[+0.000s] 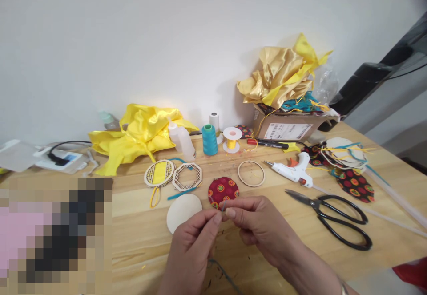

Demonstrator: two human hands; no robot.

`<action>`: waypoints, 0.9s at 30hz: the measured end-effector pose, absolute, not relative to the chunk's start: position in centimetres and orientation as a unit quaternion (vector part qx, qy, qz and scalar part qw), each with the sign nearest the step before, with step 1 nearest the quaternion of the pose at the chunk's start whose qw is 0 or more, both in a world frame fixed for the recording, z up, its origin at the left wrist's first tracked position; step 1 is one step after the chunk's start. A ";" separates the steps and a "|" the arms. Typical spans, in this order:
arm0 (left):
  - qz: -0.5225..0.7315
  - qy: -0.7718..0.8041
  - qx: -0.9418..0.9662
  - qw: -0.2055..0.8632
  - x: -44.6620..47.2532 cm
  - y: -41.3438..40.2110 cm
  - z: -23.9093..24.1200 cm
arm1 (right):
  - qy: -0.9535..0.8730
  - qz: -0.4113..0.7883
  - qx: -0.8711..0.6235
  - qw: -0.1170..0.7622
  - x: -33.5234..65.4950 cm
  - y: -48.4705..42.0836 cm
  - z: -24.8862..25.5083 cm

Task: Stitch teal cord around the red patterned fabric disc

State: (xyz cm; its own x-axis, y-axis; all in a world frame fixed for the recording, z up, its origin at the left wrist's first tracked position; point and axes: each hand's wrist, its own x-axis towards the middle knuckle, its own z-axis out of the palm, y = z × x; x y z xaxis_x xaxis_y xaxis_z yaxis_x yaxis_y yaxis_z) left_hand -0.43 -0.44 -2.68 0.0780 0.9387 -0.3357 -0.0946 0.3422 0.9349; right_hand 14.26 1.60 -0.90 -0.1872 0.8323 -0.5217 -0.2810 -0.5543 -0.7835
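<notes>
Cord [224, 206] in fingers [211, 229], unreadable box label [286, 131]

Soft, fairly bright light falls around the left hand [196, 241] and right hand [262, 224], though I can't see its source. Beyond them, the yellow cloth [143, 123] and gold cloth [276, 70] throw back shiny highlights, and a faint shadow smudges the pale wall [133, 41] left of the gold one. Between the wrists the tabletop [133, 250] dims slightly. The thread [224, 205] at the fingertips looks a little soft. Well right of the hands, shapes slant and stretch; to their left, coarse pixel blocks [56, 237] hide everything.
</notes>
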 end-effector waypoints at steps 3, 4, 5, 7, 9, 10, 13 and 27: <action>0.414 0.540 0.407 0.609 -0.4 -0.4 -2.6 | -0.279 0.724 -0.501 0.383 14.2 1.6 -0.9; 0.414 0.540 0.411 0.607 -0.4 -0.4 -2.6 | -0.283 0.724 -0.497 0.385 14.1 1.6 -0.9; 0.413 0.539 0.414 0.605 -0.4 -0.4 -2.6 | -0.285 0.724 -0.494 0.389 14.1 1.6 -0.9; 0.414 0.537 0.418 0.604 -0.4 -0.4 -2.7 | -0.289 0.723 -0.489 0.393 14.1 1.6 -0.8; 0.413 0.535 0.420 0.606 -0.5 -0.5 -2.8 | -0.294 0.723 -0.484 0.396 14.1 1.7 -0.7; 0.411 0.536 0.420 0.607 -0.5 -0.5 -2.8 | -0.296 0.722 -0.483 0.397 14.1 1.7 -0.7; 0.405 0.535 0.421 0.611 -0.5 -0.5 -2.8 | -0.299 0.719 -0.483 0.401 14.1 1.7 -0.7; 0.416 0.545 0.404 0.605 -0.3 -0.4 -2.1 | -0.310 0.701 -0.517 0.380 14.1 1.3 -0.7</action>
State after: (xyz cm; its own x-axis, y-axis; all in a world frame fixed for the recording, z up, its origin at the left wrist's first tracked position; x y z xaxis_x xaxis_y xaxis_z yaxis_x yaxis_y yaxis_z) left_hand -0.26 -0.41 -2.14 0.0592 0.9441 -0.3244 -0.0626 0.3278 0.9427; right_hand 14.12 1.33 -0.69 -0.1760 0.8535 -0.4904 -0.2121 -0.5194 -0.8278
